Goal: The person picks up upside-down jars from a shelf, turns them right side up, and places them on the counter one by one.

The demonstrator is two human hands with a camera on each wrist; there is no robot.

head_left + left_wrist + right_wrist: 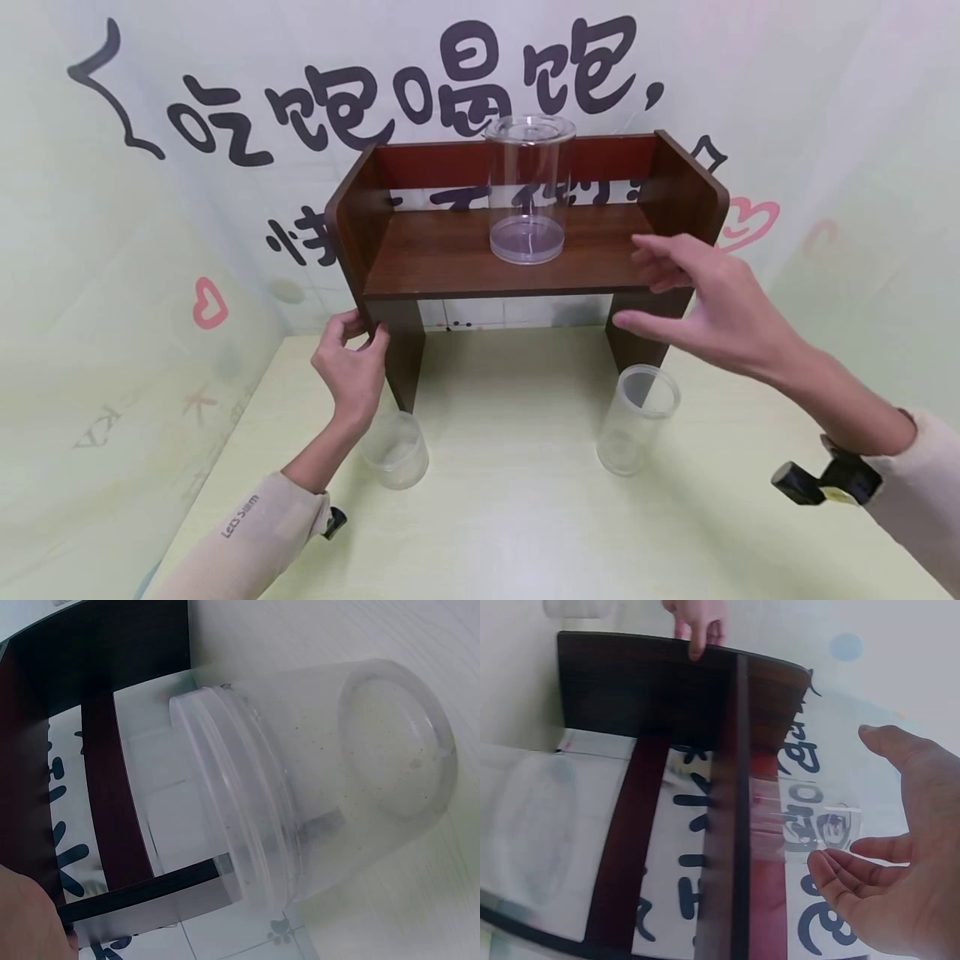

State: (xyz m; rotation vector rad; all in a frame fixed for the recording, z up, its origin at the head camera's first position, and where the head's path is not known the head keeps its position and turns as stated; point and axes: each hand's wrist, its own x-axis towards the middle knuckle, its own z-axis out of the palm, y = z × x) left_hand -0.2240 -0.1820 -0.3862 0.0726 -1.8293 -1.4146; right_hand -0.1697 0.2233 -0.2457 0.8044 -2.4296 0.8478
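Hands: left hand (351,367) pinches the shelf (517,258) leg, right hand (708,308) spread (left-wrist view fills with a cup (315,780)).

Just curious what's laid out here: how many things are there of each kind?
Clear plastic jars: 3, one on the shelf, one low on the left, one low on the right
Wooden shelf: 1
Hands: 2, left hand, right hand
Total: 6
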